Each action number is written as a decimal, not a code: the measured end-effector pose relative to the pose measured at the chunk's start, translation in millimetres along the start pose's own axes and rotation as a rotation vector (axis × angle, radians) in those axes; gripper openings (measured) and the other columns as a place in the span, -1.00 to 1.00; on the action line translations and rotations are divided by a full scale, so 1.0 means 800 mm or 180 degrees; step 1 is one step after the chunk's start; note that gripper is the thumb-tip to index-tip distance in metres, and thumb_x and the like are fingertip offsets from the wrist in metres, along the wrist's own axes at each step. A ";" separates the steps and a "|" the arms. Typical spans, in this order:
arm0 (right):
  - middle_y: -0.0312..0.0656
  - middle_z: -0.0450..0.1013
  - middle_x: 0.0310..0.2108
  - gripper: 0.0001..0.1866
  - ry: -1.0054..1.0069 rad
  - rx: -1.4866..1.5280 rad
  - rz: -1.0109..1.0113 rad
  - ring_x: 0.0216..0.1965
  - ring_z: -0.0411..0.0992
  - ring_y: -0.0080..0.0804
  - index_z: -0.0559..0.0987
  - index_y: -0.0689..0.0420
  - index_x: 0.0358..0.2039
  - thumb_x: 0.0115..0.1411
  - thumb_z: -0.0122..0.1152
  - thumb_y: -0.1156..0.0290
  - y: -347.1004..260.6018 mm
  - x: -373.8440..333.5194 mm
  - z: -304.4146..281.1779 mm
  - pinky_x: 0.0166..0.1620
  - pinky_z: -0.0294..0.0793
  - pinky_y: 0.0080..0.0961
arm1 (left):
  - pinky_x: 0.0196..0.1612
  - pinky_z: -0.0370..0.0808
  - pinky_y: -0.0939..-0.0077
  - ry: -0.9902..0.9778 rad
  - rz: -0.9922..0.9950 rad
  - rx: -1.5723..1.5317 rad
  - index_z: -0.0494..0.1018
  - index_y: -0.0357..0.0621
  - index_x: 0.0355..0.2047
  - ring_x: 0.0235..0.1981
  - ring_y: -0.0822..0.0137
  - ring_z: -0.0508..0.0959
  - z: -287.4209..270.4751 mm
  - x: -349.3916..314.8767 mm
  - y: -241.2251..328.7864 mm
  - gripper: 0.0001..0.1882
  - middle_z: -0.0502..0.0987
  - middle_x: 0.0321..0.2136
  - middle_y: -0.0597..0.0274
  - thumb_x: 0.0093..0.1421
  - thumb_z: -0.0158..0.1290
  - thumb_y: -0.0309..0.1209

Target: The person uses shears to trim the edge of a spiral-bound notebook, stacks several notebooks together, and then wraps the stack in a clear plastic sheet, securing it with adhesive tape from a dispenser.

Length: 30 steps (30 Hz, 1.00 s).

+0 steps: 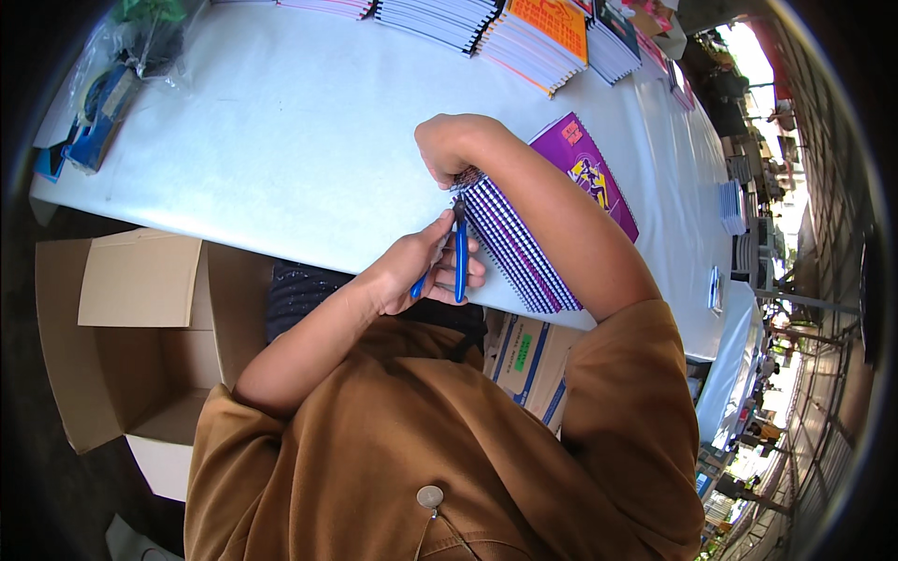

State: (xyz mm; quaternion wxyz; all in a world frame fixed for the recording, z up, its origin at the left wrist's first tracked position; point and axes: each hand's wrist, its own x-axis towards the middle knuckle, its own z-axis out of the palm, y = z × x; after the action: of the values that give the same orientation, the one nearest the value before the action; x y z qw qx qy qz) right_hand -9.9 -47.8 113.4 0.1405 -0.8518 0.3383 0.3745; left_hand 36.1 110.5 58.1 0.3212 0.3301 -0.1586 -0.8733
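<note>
A stack of spiral-bound notebooks lies at the table's near edge, purple cover up, with its rows of coil binding facing me. My left hand is closed around pliers with blue handles. Their dark jaws point up at the left end of the coils, close to the stack's corner. Bent over that same corner from the far side, my right hand has its fingers curled down on the notebooks' end. Its fingertips are partly hidden, and my right forearm crosses above the stack.
More stacks of bound notebooks line the table's far edge. A blue tape dispenser and a clear plastic bag sit at the far left. Below the table edge stands an open cardboard box; another carton is under the table.
</note>
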 end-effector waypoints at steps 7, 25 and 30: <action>-0.05 0.53 -0.54 -0.91 0.0006 0.0037 0.0079 -0.52 0.49 -0.26 0.62 0.23 -0.59 -0.23 0.31 0.58 0.002 0.001 0.000 -0.47 0.44 -0.34 | -0.21 0.49 0.26 -0.0045 -0.0012 -0.0058 0.31 -0.16 -0.15 -0.28 0.24 0.54 0.002 0.001 0.002 -0.39 0.46 -0.39 0.16 0.29 -0.47 0.12; -0.13 0.54 -0.51 -0.85 -0.0128 0.0167 -0.0151 -0.48 0.49 -0.33 0.64 0.15 -0.52 -0.20 0.23 0.54 0.004 -0.008 -0.009 -0.41 0.43 -0.38 | -0.24 0.50 0.32 -0.1759 0.0310 -0.0926 0.31 -0.17 -0.15 -0.23 0.20 0.54 -0.035 0.018 -0.011 -0.37 0.47 -0.35 0.11 0.28 -0.47 0.15; -0.11 0.55 -0.46 -0.81 -0.0226 0.0026 0.0077 -0.42 0.49 -0.33 0.64 0.17 -0.47 -0.17 0.26 0.41 0.011 -0.020 -0.017 -0.34 0.44 -0.40 | -0.25 0.49 0.32 -0.0146 0.0029 0.0158 0.31 -0.16 -0.14 -0.20 0.23 0.53 0.012 -0.009 -0.002 -0.38 0.47 -0.33 0.11 0.28 -0.47 0.14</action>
State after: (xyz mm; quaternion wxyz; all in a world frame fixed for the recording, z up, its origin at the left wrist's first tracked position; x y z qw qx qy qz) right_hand -16.5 -53.7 134.7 0.1514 -0.8332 0.3450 0.4049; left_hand 32.6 117.0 67.5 0.3131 0.3171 -0.1891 -0.8750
